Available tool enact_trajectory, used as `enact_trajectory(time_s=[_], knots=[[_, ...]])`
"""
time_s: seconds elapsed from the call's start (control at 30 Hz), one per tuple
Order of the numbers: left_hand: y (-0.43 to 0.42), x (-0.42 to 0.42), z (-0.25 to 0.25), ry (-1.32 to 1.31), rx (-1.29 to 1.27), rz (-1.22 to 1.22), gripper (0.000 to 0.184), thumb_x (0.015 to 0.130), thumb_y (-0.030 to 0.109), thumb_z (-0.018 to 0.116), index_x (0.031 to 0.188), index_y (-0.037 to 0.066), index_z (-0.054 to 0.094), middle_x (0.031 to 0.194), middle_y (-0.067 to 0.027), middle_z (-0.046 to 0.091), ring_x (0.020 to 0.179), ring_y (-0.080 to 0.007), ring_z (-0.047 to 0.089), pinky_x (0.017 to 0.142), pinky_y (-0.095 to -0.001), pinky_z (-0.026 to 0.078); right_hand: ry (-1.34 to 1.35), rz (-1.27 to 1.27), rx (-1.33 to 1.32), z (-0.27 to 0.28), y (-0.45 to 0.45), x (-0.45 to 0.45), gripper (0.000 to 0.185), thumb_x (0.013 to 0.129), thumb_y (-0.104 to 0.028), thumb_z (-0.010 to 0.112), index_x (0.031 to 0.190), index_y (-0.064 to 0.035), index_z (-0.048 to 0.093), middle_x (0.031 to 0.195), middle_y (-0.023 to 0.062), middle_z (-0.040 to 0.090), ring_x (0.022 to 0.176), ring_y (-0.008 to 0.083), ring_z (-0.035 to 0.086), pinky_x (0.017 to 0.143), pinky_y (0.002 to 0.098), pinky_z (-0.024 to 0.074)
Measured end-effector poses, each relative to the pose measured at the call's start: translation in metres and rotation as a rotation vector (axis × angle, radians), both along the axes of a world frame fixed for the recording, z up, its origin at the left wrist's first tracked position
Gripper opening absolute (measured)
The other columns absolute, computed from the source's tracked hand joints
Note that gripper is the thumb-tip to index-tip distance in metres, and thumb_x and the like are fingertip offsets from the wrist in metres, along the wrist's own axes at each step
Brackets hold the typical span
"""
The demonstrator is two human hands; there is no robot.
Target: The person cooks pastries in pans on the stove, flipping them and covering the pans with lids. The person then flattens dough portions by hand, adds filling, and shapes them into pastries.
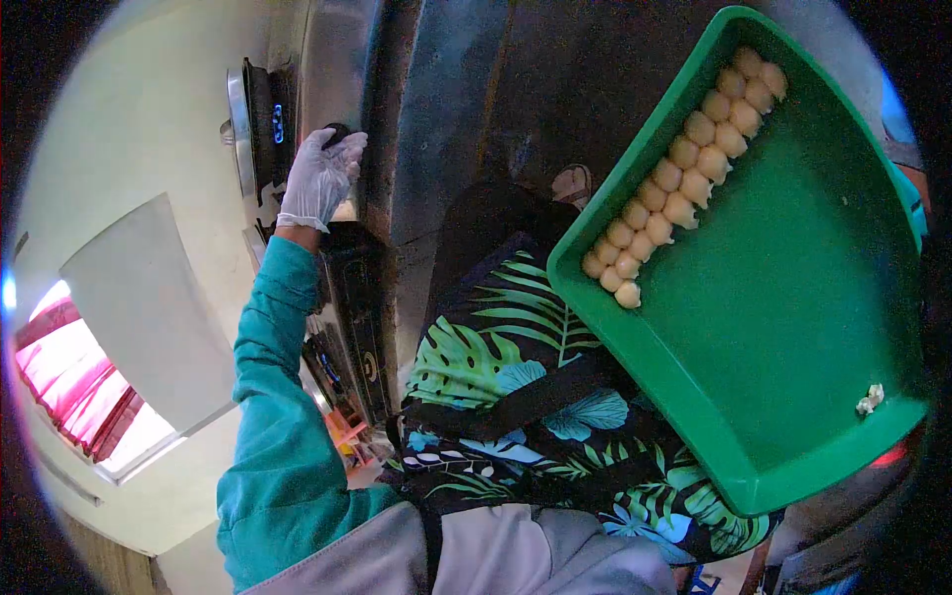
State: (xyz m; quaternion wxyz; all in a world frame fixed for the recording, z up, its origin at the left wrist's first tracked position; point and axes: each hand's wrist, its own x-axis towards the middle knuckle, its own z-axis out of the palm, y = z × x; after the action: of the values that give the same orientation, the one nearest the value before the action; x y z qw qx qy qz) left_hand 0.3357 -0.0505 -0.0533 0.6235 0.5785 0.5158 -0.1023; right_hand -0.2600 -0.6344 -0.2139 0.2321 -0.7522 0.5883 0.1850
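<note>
My left hand [324,180], in a clear glove under a teal sleeve, reaches to the stove front. Its fingers are closed round a black knob [340,134], which shows between thumb and fingers. Against my leaf-print apron [535,367] leans a green plastic tray [764,288]. Pale dough balls [684,178] with ragged tips sit in close rows along one side of it. A small whitish scrap [870,400] lies near another corner. At the tray's far right edge, a bit of my right hand [904,155] and teal sleeve shows, holding the tray; its fingers are mostly hidden.
Blue flame [278,124] burns beneath a dark lidded pan [260,129] just beyond my left hand. A metal counter front [416,129] runs alongside. A foot [572,184] shows on the dark floor. Pink curtains [79,362] hang at a window on the left.
</note>
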Motion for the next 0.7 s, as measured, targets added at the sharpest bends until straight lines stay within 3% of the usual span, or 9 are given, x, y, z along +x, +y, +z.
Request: enact_trajectory(time_s=[0.7], knots=[[-0.004, 0.001, 0.001, -0.013, 0.035, -0.036, 0.040, 0.096, 0.025, 0.049, 0.115, -0.010, 0.053, 0.105, -0.0206, 0.068, 0.076, -0.0233, 0.071, 0.052, -0.0310, 0.057, 0.012, -0.007, -0.028, 0.013, -0.003, -0.013, 0.018, 0.090, -0.007, 0.056, 0.103, -0.0025, 0.067, 0.096, 0.0148, 0.068, 0.081, 0.0253, 0.064, 0.073, 0.0335, 0.0503]])
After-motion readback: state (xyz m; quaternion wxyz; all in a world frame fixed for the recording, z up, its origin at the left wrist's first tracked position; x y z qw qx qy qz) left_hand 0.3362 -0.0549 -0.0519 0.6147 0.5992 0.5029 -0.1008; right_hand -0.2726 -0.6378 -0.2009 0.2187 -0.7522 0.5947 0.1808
